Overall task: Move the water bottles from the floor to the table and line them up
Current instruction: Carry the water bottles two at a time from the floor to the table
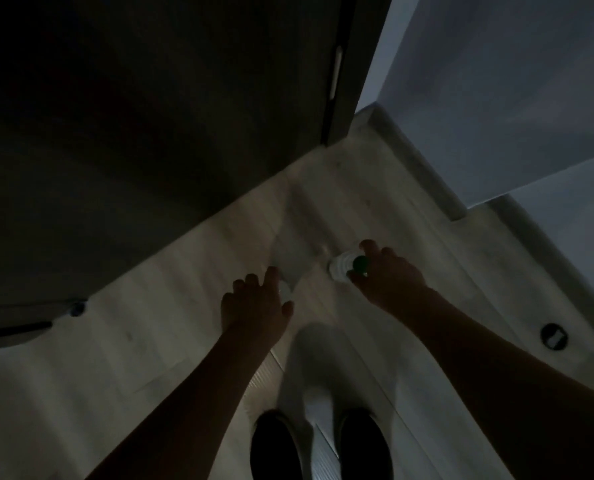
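Observation:
The scene is dim. A clear water bottle [340, 268] with a green cap stands on the pale wooden floor [150, 341], and my right hand [385, 278] grips it around the cap and neck. My left hand [254, 306] is closed over the top of a second clear bottle [285, 291], of which only a small pale part shows beside my fingers. Both arms reach down from the bottom of the view. No table is in view.
A dark door or cabinet front [150, 133] fills the upper left. A light wall [496, 81] with a skirting board runs along the right. My two dark shoes [278, 445] stand at the bottom centre. A round dark floor fitting [553, 336] lies at the right.

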The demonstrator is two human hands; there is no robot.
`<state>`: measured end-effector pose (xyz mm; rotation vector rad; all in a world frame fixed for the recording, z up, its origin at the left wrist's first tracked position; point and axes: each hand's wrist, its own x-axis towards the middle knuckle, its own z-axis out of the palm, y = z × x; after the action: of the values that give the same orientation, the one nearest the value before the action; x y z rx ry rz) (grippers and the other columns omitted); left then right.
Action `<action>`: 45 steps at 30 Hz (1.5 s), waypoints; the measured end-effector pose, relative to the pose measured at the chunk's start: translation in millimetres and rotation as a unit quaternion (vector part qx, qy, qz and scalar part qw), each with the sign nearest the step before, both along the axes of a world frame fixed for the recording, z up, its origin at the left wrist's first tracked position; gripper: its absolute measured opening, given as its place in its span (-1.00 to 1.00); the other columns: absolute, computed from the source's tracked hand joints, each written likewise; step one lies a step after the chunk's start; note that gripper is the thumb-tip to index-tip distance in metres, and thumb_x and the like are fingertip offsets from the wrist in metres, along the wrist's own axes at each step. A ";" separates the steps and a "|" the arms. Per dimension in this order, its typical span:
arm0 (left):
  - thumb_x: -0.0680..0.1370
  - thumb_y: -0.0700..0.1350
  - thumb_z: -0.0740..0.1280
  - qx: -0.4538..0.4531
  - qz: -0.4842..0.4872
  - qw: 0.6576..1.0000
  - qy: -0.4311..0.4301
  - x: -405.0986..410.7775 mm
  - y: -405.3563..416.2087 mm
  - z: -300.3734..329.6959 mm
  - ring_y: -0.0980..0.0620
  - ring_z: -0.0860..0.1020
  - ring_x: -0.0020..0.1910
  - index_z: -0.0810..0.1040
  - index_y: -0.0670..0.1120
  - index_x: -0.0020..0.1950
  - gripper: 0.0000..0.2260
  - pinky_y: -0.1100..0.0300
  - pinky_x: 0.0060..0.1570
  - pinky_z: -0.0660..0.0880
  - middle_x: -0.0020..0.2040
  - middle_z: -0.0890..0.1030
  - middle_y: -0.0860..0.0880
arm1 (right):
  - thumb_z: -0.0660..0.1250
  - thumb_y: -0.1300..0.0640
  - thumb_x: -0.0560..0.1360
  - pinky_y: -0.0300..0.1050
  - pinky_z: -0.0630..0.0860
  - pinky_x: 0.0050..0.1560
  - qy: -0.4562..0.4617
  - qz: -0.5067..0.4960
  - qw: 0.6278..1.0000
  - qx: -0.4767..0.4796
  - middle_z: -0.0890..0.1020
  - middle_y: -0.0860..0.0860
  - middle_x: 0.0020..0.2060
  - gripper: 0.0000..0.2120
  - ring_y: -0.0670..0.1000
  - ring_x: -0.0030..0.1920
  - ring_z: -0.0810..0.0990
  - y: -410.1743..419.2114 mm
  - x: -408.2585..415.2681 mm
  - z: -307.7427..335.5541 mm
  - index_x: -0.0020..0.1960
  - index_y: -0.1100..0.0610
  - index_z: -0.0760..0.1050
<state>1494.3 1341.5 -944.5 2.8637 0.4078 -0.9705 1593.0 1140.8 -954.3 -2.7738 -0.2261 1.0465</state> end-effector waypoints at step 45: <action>0.40 0.02 0.51 -0.232 0.117 0.810 -0.526 -91.8 -62.4 788.0 0.17 0.54 -0.35 0.44 0.05 -0.27 -0.75 0.23 -0.44 0.35 -0.42 0.52 0.11 | 0.33 -0.10 0.37 -0.22 0.30 -0.42 -0.329 -0.153 0.896 0.256 0.51 -0.07 -0.40 -0.76 -0.11 -0.38 0.49 -72.4 -131.6 788.0 -0.21 0.04 0.35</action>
<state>1402.4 1279.1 -156.5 2.3194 0.3104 0.5403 1461.4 1068.3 -166.3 -2.4398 -0.1133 -0.0608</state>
